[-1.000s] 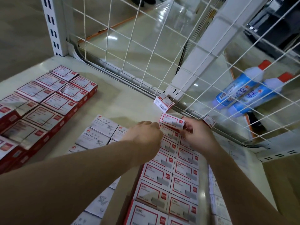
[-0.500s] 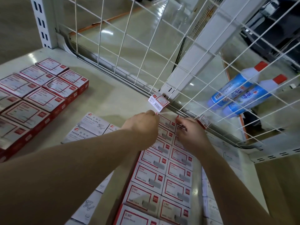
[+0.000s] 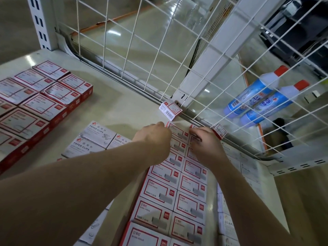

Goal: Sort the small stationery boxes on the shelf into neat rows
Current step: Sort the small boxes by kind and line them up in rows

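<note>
Two columns of red-and-white staple boxes (image 3: 170, 190) run away from me down the middle of the shelf (image 3: 115, 107). Both hands are at their far end. My left hand (image 3: 154, 139) and my right hand (image 3: 205, 144) pinch the left and right sides of the farthest staple box (image 3: 177, 129), which lies flat at the head of the left column. A loose small box (image 3: 170, 110) stands tilted against the wire back just beyond it. Another small box (image 3: 220, 131) leans by the wire right of my right hand.
Grey-white paper clip boxes (image 3: 97, 135) lie left of the columns, red-sided boxes (image 3: 44, 96) in rows at far left, white staple boxes (image 3: 248, 166) at right. A white wire grid (image 3: 134, 55) closes the shelf's back; two blue bottles (image 3: 257, 96) lie behind it.
The staple box held up between both hands has come down onto the shelf at the far end of the left column. Both hands moved forward with it.
</note>
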Demonstrator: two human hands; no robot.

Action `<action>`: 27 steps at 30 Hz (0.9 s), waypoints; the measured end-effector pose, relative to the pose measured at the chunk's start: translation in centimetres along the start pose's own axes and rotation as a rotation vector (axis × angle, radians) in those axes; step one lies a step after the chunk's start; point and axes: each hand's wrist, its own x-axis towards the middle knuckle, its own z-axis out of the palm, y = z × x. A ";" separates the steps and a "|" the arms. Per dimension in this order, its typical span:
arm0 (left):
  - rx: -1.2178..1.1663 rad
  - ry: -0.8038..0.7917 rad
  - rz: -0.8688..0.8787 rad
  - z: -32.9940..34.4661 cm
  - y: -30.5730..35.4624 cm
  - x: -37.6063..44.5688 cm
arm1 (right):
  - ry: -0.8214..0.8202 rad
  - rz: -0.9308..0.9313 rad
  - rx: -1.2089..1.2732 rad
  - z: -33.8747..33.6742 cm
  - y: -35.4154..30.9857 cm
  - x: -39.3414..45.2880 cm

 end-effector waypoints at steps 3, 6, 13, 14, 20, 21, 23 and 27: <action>0.018 0.025 0.013 0.0 0.1 -0.1 | 0.088 0.064 0.026 -0.3 0.9 0.2; 0.009 0.048 0.053 -0.1 0.3 -0.2 | 0.031 0.090 0.028 -0.5 1.8 0.4; 0.127 0.030 0.212 0.4 0.5 -0.1 | -0.009 0.045 0.012 -0.6 2.4 0.5; 0.118 0.023 0.203 0.6 0.5 0.0 | -0.010 0.039 0.011 -0.6 2.5 0.5; 0.083 -0.024 0.146 0.6 0.9 0.3 | 0.008 0.038 0.045 -0.3 3.1 0.6; 0.086 -0.024 0.139 0.6 1.0 0.4 | 0.045 0.045 0.058 -0.2 3.4 0.6; 0.113 -0.020 0.136 0.5 1.4 0.4 | 0.161 0.066 0.108 0.0 4.1 0.6; 0.229 0.041 0.194 0.8 1.9 0.2 | 0.328 0.100 0.071 -0.4 5.5 0.3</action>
